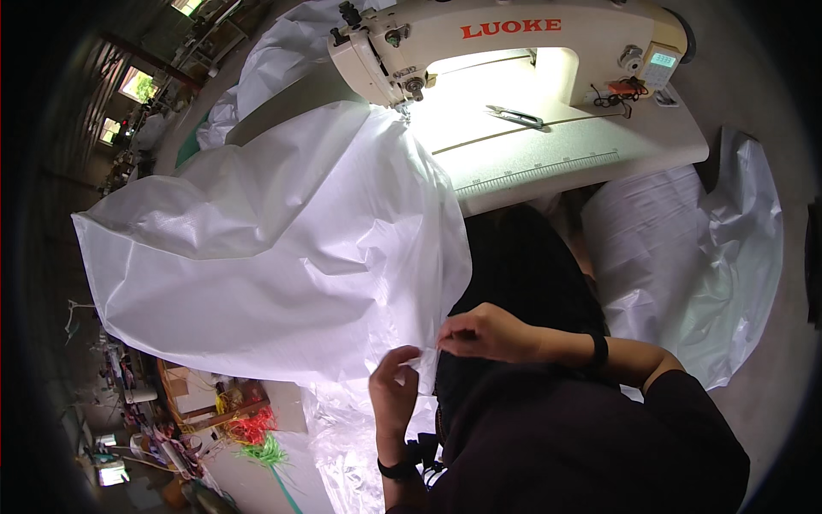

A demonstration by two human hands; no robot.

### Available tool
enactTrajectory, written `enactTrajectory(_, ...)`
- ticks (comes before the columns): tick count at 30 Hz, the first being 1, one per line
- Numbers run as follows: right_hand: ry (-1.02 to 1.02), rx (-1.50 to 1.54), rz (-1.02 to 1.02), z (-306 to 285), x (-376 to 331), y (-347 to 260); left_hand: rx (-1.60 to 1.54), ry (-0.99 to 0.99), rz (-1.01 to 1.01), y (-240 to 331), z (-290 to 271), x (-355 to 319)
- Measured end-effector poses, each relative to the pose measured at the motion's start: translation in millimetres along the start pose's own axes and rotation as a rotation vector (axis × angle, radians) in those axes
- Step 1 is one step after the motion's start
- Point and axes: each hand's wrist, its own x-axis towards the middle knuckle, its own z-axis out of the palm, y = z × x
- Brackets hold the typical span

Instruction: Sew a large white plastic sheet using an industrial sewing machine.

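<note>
A large sheet of shiny white woven plastic (257,248) drapes from the sewing machine's needle area (404,110) down toward my lap. My right hand (490,332) is closed in a pinch on the sheet's near right edge. Just left of it and lower, my left hand (396,390) has its fingers bent in against the same edge. A short piece of the edge lies between the two hands. The exact grip of the left fingertips is partly hidden.
The white sewing machine (514,43) stands on a lit table (479,184). Small thread snips (515,117) lie on the table, near a control box (661,67). More white sheeting (668,248) hangs at right. Red and green strands (254,424) lie at lower left.
</note>
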Motion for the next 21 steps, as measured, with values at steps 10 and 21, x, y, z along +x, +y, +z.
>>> enactTrajectory(10, -0.182, -0.433, -0.292, 52, -12, 5, -0.645, -0.332, -0.250, -6, 28, 8)
enactTrajectory(21, -0.034, -0.636, 0.073, 1, -12, 54, -0.215, 0.135, -0.143, -26, 19, 1)
